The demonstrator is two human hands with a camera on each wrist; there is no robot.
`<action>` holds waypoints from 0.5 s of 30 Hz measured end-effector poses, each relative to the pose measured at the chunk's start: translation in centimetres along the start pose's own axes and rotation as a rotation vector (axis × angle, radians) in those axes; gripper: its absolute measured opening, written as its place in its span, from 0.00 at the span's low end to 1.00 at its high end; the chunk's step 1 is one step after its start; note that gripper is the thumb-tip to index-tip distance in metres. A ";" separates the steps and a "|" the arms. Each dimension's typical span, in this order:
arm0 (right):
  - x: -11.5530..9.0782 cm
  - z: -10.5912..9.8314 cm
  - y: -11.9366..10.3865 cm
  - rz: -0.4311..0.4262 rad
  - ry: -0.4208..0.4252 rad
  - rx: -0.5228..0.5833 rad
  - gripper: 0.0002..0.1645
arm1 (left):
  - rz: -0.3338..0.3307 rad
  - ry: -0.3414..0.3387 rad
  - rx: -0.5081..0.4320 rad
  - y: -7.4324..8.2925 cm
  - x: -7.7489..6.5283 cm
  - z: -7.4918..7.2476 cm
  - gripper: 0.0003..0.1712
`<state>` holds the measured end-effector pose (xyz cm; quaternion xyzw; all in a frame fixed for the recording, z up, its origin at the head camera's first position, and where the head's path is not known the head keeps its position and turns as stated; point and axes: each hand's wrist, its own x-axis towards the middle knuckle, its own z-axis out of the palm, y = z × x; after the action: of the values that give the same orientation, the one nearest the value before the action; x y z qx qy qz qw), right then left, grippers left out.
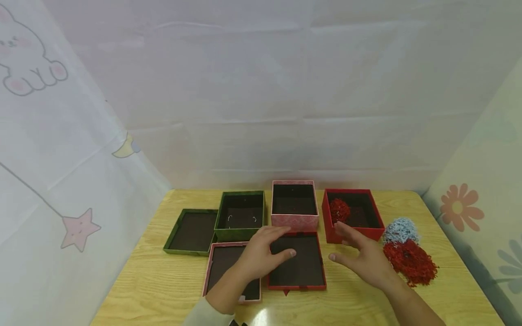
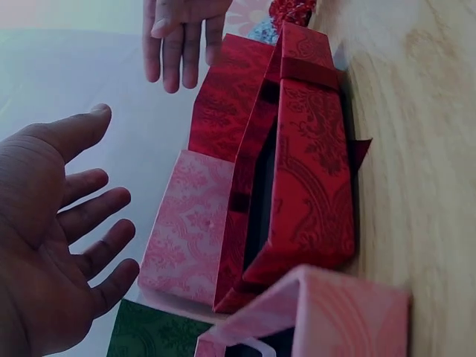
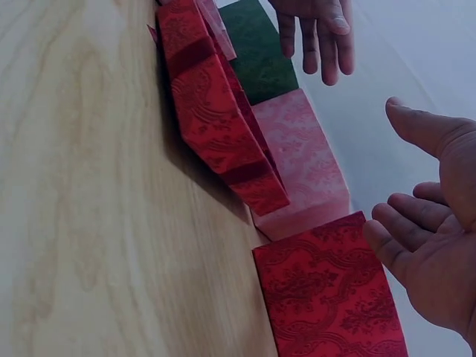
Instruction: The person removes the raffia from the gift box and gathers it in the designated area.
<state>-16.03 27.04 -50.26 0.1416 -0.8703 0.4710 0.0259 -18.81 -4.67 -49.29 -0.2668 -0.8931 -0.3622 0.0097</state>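
In the head view my left hand [image 1: 263,254] hovers above the pink lid [image 1: 211,271] and the red lid [image 1: 302,262], fingers extended and holding nothing. My right hand [image 1: 363,256] hangs in the air in front of the red box [image 1: 359,233], its thumb and fingers spread apart. A ball of red shredded paper [image 1: 340,211] sits inside that box, at its left. Behind the red lid stands the pink box [image 1: 294,222], with the green box [image 1: 240,234] to its left. Both wrist views show the palms facing each other with a gap between them.
The green lid [image 1: 193,231] lies inside-up at the left of the wooden table [image 1: 163,285]. Light blue shredded paper [image 1: 401,230] and a red shredded paper pile [image 1: 412,262] lie at the right. White cloth [image 1: 261,113] hangs behind the table.
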 end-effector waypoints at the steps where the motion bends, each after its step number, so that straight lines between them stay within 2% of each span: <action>1: 0.1 -0.2 0.0 0.002 0.004 -0.005 0.49 | -0.002 -0.003 -0.004 0.1 0.2 0.1 0.37; 9: 1.0 -1.5 0.3 0.039 0.035 -0.006 0.50 | 0.016 0.006 -0.011 0.7 2.0 0.8 0.35; 15: 1.7 -2.3 0.5 0.035 0.048 -0.032 0.50 | 0.019 0.008 0.007 1.4 3.3 1.7 0.34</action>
<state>-17.97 28.80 -49.13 0.1146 -0.8792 0.4607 0.0405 -20.64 -1.19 -48.93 -0.2740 -0.8916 -0.3600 0.0177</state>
